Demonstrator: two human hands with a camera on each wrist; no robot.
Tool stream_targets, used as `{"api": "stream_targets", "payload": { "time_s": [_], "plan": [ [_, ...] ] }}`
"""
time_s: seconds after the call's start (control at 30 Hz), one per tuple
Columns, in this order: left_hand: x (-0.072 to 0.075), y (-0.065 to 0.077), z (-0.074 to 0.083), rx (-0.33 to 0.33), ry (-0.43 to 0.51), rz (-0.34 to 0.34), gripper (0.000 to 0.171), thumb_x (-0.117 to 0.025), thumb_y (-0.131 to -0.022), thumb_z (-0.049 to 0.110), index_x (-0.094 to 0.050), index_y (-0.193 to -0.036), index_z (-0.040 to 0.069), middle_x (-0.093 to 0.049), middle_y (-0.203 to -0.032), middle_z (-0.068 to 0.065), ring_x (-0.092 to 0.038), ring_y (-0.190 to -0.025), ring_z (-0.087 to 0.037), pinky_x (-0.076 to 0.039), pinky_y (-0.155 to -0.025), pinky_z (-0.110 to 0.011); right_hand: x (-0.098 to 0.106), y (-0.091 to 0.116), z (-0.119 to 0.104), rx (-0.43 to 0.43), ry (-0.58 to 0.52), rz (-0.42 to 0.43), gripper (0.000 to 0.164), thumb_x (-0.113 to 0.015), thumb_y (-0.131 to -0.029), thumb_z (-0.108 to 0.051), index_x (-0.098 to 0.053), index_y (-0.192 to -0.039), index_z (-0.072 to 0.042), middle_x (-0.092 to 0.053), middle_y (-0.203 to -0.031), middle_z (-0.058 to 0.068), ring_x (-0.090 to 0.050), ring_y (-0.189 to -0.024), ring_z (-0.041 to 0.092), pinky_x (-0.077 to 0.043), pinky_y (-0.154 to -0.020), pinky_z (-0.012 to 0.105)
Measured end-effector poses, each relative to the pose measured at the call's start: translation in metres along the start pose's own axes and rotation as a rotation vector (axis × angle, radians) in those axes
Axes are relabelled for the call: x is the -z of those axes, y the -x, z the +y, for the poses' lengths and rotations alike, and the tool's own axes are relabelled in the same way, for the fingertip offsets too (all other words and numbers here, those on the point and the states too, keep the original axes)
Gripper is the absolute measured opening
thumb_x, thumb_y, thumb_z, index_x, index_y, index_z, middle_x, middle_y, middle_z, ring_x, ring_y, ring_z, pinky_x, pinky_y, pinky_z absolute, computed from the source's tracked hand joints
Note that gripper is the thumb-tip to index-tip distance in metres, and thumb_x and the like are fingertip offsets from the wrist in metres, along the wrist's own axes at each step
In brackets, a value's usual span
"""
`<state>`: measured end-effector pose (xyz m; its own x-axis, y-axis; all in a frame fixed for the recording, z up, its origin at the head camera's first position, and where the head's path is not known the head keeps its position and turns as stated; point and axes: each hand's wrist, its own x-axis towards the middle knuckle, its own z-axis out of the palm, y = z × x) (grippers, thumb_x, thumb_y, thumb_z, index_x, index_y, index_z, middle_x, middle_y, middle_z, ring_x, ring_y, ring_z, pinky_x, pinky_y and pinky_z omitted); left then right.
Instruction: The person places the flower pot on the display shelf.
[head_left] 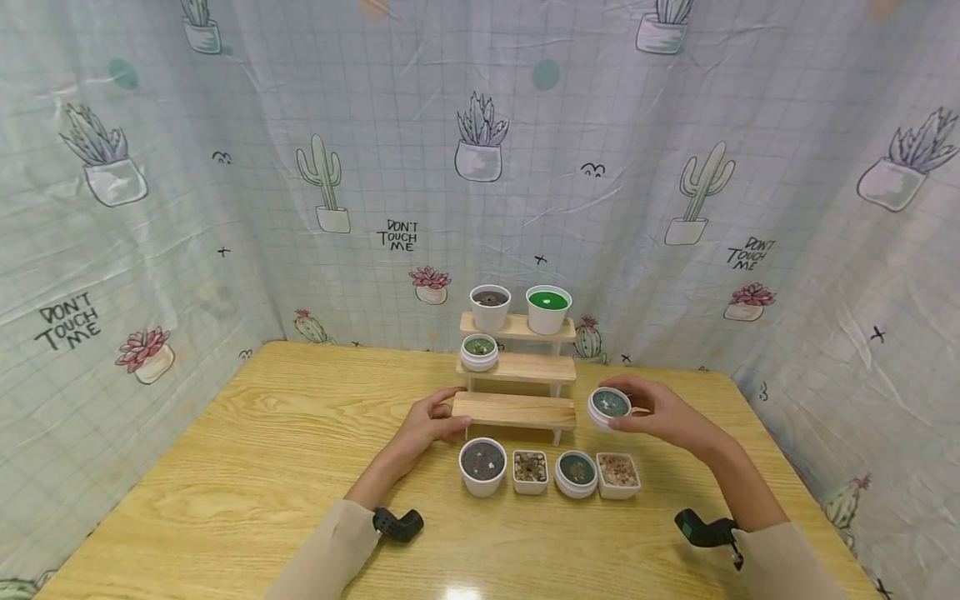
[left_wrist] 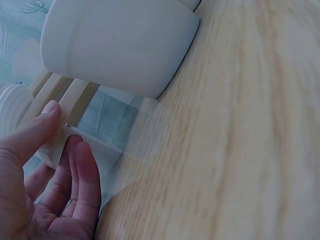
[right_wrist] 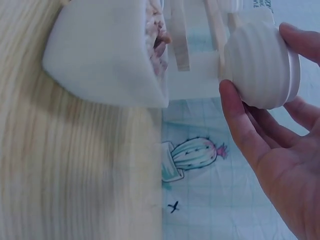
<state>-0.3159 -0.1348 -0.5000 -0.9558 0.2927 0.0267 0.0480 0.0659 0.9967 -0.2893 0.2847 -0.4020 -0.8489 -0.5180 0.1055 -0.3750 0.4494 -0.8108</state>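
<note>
My right hand (head_left: 667, 414) holds a small round white pot (head_left: 609, 403) with dark green filling, just right of the lowest step of a three-step wooden stand (head_left: 517, 409). In the right wrist view the thumb and fingers (right_wrist: 240, 120) pinch the pot's ribbed side, and its filling is hidden there. At the stand's left end, my left hand (head_left: 426, 429) grips the lowest step. The left wrist view shows the thumb on the step's upper side and the fingers (left_wrist: 86, 170) curled beneath, by a white support leg (left_wrist: 100, 147).
On the top step stand a grey-filled pot (head_left: 491, 310) and a bright green-filled pot (head_left: 548, 310). The middle step bears a ribbed pot (head_left: 479, 352) at its left. In front stand a dark-soil pot (head_left: 483, 468), two square pebble pots (head_left: 530, 472) (head_left: 618, 476) and a round green-filled pot (head_left: 576, 475).
</note>
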Motion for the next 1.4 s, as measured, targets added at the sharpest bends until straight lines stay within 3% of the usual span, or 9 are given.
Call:
{"api": "stream_targets", "payload": {
  "time_s": [0.23,0.53,0.83,1.17,1.4],
  "plan": [
    [-0.001,0.0,0.001,-0.016,-0.001,-0.011,0.072,-0.079,-0.092,0.019,-0.045,-0.155,0.011,-0.069,-0.091,-0.002,-0.069,-0.09,-0.013,-0.062,-0.083,-0.032,-0.002,-0.015,-0.007,-0.006,0.004,0.013,0.059,-0.075,-0.096,-0.021,-0.051,-0.147,-0.006,-0.062,-0.135,0.018,-0.061,-0.123,0.034,-0.056,-0.09,0.027],
    [-0.001,0.001,0.001,-0.024,-0.009,0.0,0.071,-0.079,-0.092,0.018,-0.046,-0.154,0.011,-0.069,-0.089,-0.001,-0.068,-0.088,-0.013,-0.061,-0.081,-0.03,-0.011,-0.037,-0.022,-0.031,0.013,0.052,0.061,-0.075,-0.096,-0.027,-0.051,-0.149,-0.008,-0.062,-0.134,0.017,-0.061,-0.123,0.034,-0.055,-0.091,0.035],
    [0.0,0.002,0.0,-0.021,-0.008,0.004,0.072,-0.079,-0.092,0.019,-0.046,-0.155,0.011,-0.068,-0.088,-0.001,-0.069,-0.087,-0.012,-0.061,-0.081,-0.029,-0.021,-0.061,-0.039,-0.042,0.017,0.109,0.063,-0.078,-0.093,-0.028,-0.053,-0.146,-0.007,-0.062,-0.134,0.018,-0.063,-0.119,0.032,-0.054,-0.092,0.034],
    [0.0,0.001,-0.001,-0.009,-0.003,0.009,0.072,-0.08,-0.091,0.02,-0.046,-0.155,0.012,-0.067,-0.088,-0.001,-0.069,-0.087,-0.013,-0.062,-0.082,-0.031,-0.04,-0.085,-0.046,-0.047,-0.023,0.236,0.062,-0.08,-0.089,-0.024,-0.052,-0.139,-0.001,-0.06,-0.138,0.022,-0.062,-0.119,0.035,-0.053,-0.097,0.035],
    [-0.002,0.001,0.001,-0.023,-0.003,0.004,0.072,-0.08,-0.092,0.019,-0.046,-0.155,0.01,-0.067,-0.086,-0.001,-0.068,-0.087,-0.013,-0.062,-0.082,-0.032,-0.049,-0.097,-0.046,-0.031,-0.044,0.243,0.06,-0.08,-0.089,-0.02,-0.054,-0.14,-0.001,-0.06,-0.136,0.024,-0.064,-0.116,0.036,-0.056,-0.094,0.034]
  ]
}}
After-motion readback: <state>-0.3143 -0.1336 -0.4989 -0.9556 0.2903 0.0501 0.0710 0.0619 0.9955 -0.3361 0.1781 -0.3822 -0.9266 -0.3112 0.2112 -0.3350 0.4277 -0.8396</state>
